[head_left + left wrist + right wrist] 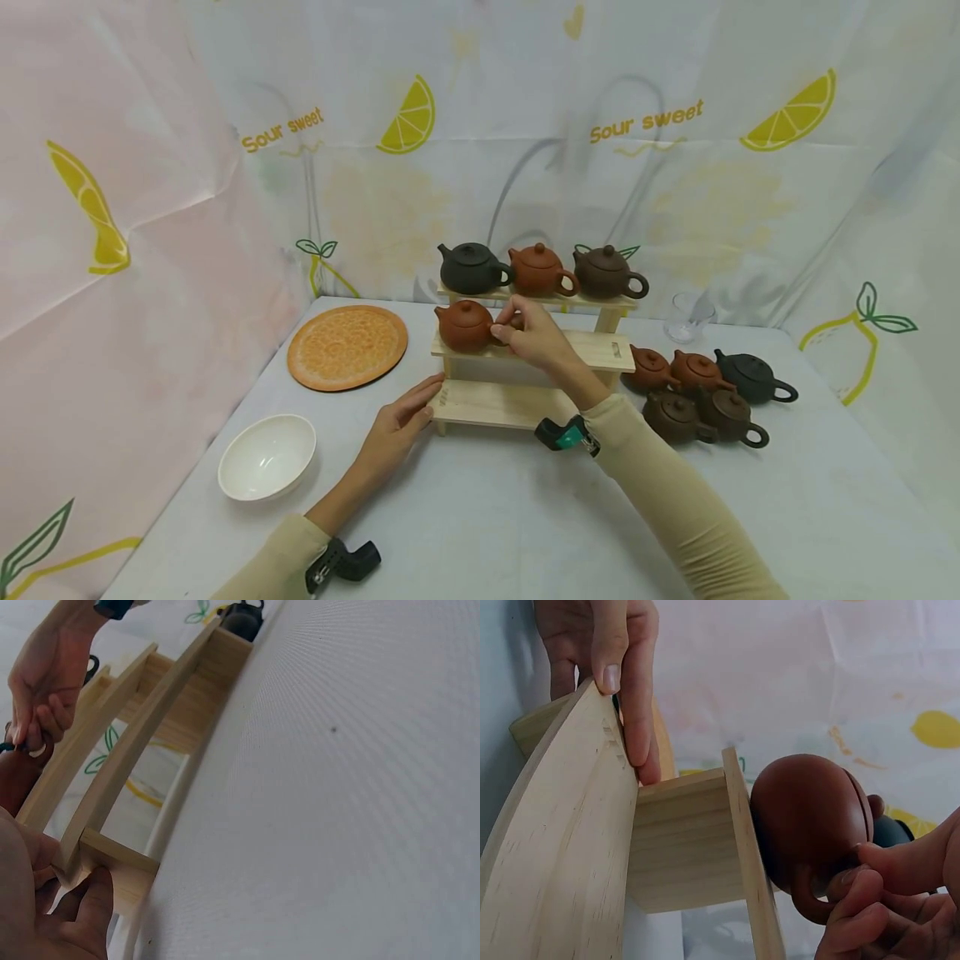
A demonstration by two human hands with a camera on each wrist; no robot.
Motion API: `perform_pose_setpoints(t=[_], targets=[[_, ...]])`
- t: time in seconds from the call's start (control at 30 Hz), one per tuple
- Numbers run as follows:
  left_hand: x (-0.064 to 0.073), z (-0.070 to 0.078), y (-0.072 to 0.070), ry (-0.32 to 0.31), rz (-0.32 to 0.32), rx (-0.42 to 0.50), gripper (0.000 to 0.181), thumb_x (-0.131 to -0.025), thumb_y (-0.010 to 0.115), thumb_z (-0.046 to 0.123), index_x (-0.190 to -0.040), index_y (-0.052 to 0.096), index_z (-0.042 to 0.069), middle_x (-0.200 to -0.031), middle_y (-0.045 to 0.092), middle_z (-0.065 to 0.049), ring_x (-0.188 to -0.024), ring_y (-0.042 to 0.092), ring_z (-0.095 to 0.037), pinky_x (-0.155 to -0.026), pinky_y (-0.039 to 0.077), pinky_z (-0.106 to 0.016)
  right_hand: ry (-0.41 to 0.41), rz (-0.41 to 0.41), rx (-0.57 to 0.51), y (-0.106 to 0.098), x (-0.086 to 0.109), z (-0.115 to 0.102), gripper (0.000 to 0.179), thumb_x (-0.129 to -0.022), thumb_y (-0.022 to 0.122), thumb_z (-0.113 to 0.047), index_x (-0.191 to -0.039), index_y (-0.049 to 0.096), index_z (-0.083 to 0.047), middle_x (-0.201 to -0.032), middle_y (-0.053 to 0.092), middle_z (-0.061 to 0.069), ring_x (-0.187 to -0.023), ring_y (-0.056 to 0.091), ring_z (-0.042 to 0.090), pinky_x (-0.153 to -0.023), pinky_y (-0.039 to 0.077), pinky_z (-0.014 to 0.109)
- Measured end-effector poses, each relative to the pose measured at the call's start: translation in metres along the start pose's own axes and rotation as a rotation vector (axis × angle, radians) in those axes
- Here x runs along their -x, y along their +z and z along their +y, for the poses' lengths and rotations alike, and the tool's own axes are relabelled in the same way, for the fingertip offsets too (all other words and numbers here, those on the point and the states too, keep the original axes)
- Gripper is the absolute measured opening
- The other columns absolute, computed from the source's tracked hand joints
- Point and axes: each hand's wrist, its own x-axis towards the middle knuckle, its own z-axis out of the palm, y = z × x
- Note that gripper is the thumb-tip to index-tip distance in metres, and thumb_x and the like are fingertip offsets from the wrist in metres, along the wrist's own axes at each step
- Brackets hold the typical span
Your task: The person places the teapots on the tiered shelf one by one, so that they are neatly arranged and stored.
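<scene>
A reddish-brown clay teapot (463,327) sits at the left end of the middle tier of a three-step wooden display stand (498,405). My right hand (538,335) pinches its handle between thumb and fingers; in the right wrist view the teapot (810,817) rests against the shelf board. With my left hand (396,427) I grip the left end of the lowest board, the thumb and fingers around its corner in the left wrist view. Along the top tier stand a black teapot (471,268), a reddish one (538,270) and a dark brown one (604,272).
Right of the stand, several teapots cluster on the white table, among them a black one (750,377) and a brown one (675,417). A clear glass (686,318) stands behind them. On the left are a round orange mat (347,346) and a white bowl (267,457).
</scene>
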Motion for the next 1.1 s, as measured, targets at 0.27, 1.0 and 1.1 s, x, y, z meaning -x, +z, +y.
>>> perform_pose_setpoints(t=[0.27,1.0,1.1], targets=[[0.0,0.0,0.001,-0.005,-0.004,0.016,0.043,-0.108,0.054,0.002,-0.149,0.051,-0.006,-0.16,0.043,-0.011,-0.151,0.031,-0.026,-0.112,0.038,-0.022,-0.018,0.027,0.002,0.002,0.003,0.002,0.009,-0.1,0.067,-0.002,-0.096,0.059,-0.002,-0.075,0.062,0.007,-0.062,0.051,0.017,-0.056,0.041,0.028],[0.0,0.0,0.0,-0.012,0.002,0.01,0.043,-0.108,0.054,0.002,-0.15,0.051,-0.004,-0.161,0.043,-0.009,-0.151,0.031,-0.025,-0.11,0.04,-0.022,-0.001,0.117,0.046,-0.043,0.055,0.009,0.019,-0.098,0.072,-0.013,-0.111,0.066,-0.001,-0.105,0.068,0.013,-0.077,0.066,0.028,-0.067,0.055,0.033],[0.0,-0.001,0.0,-0.01,-0.001,0.011,0.043,-0.108,0.054,0.002,-0.15,0.051,-0.005,-0.161,0.043,-0.009,-0.151,0.031,-0.025,-0.111,0.04,-0.022,0.014,0.125,0.044,-0.052,0.068,0.016,0.019,-0.099,0.071,-0.015,-0.111,0.066,0.0,-0.105,0.067,0.015,-0.078,0.065,0.03,-0.067,0.055,0.031]])
